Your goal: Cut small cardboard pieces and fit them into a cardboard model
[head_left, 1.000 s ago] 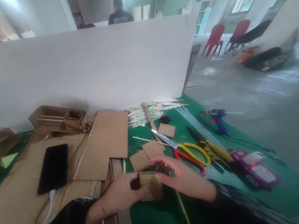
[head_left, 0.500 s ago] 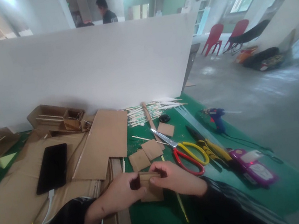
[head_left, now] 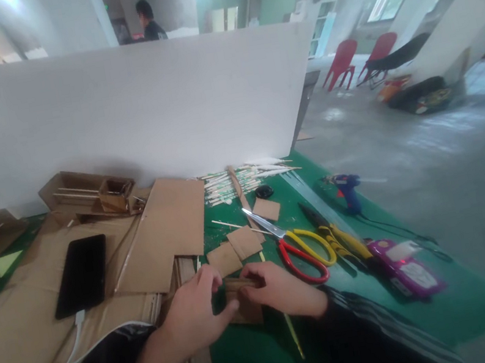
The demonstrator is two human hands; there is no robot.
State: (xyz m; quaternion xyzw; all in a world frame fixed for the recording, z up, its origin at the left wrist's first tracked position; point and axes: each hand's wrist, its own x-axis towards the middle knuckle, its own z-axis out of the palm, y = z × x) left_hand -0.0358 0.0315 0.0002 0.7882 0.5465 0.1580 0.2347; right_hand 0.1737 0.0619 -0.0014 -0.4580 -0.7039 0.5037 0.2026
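My right hand (head_left: 283, 289) grips a small cardboard piece (head_left: 247, 314) at its upper right, with thumb and fingers closed on its edge. At the piece's left side is my left hand (head_left: 192, 310). Its thumb and index finger are apart in a curve, the thumb tip by the cardboard; whether it touches is hard to tell. Two small cardboard squares (head_left: 244, 242) lie just beyond the hands, partly overlapping. A thin yellowish stick (head_left: 293, 335) rests on the green table beneath my right hand. Scissors (head_left: 300, 249) with red and yellow handles lie right of the squares.
Pliers (head_left: 340, 239), a purple device (head_left: 406, 269) and a blue glue gun (head_left: 348, 188) lie to the right. Leftward are a phone (head_left: 80, 275) with a white cable, cardboard sheets (head_left: 164, 225) and a cardboard box (head_left: 70, 195). A white panel (head_left: 128, 107) stands behind.
My left hand has risen slightly and its index finger has lifted away from the cardboard piece. My right hand keeps its grip. The view has shifted a little.
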